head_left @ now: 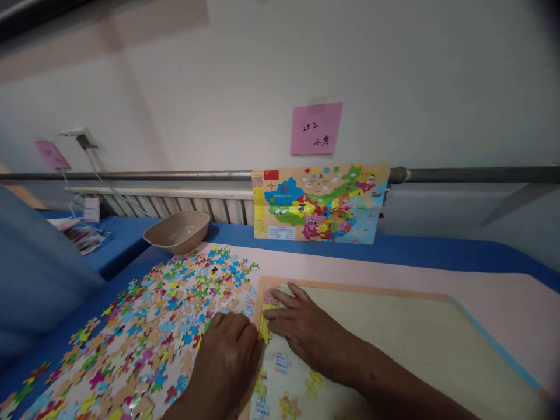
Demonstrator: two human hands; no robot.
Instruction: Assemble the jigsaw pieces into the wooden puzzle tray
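In the head view, our right hand has its fingers loosely spread, tips resting on a strip of yellow jigsaw pieces inside the puzzle tray's orange border. Our left hand curls just beside the strip; we cannot tell whether it holds anything. The strip is narrow, with small print. Left of that hand, we see multicoloured loose jigsaw pieces spread thickly.

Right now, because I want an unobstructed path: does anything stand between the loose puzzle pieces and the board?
Partly: the left hand lies between the loose pieces and the board; farther up the left edge, nothing visible does.
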